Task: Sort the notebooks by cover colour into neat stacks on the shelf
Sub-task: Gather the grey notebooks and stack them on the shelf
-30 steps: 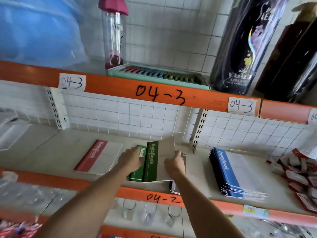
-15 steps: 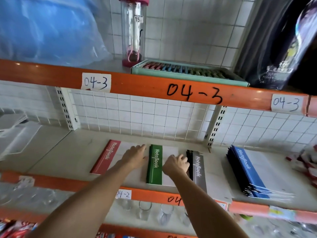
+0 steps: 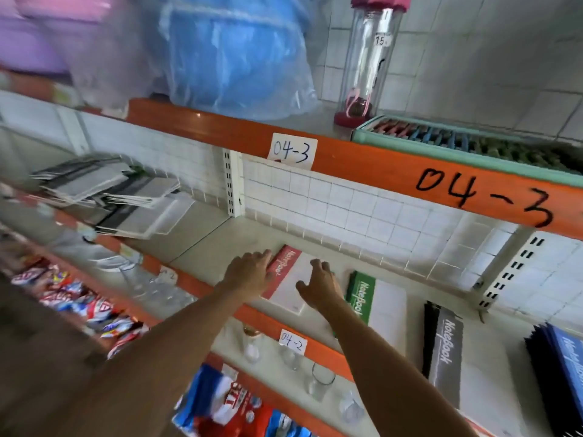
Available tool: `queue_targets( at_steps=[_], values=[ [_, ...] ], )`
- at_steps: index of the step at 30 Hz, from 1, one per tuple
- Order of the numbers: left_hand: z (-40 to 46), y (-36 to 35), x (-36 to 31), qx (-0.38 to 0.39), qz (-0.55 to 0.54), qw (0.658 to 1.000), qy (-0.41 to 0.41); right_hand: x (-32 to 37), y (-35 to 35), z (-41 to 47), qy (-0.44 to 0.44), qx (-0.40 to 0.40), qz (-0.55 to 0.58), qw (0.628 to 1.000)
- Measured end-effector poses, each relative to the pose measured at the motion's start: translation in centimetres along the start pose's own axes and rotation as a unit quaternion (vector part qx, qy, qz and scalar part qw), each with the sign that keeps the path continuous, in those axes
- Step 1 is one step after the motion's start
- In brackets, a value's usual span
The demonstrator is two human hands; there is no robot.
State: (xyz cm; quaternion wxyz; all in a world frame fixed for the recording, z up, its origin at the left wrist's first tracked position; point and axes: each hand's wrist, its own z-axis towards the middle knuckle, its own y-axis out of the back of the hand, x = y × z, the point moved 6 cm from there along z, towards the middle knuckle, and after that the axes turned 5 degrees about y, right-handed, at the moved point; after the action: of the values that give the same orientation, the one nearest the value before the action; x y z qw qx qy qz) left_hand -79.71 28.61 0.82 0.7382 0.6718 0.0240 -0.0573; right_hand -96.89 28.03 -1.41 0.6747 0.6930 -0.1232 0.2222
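Head view: left hand (image 3: 249, 274) lies with straight fingers (image 3: 263, 257) on the spine edge of the red notebook (image 3: 288, 280); right hand (image 3: 320, 287) hovers over its right side, fingers loosely spread, gripping nothing. Rightward along the shelf (image 3: 220, 247) lie the green notebook (image 3: 375, 302), grey notebook (image 3: 448, 351) and blue stack (image 3: 568, 357), each apart.

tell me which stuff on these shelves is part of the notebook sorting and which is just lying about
Part of the job:
- red notebook, left hand touching it
- right hand over it
- green notebook
- black notebook stack
- blue notebook stack
- jumbled grey notebooks at far left

Just lying about:
- clear bottle
- teal tray
- drinking glasses
- snack packets
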Motion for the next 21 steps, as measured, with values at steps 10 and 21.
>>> queue_targets(
  at_steps=[10,21],
  values=[
    [-0.1,0.4,17.9,0.061,0.039,0.994,0.086,13.3,-7.5,2.7,0.051,0.016,-0.004,0.999],
    [1.4,4.3,40.4,0.013,-0.004,0.995,0.101,32.5,-18.0,8.9,0.044,0.021,0.026,0.998]
  ],
)
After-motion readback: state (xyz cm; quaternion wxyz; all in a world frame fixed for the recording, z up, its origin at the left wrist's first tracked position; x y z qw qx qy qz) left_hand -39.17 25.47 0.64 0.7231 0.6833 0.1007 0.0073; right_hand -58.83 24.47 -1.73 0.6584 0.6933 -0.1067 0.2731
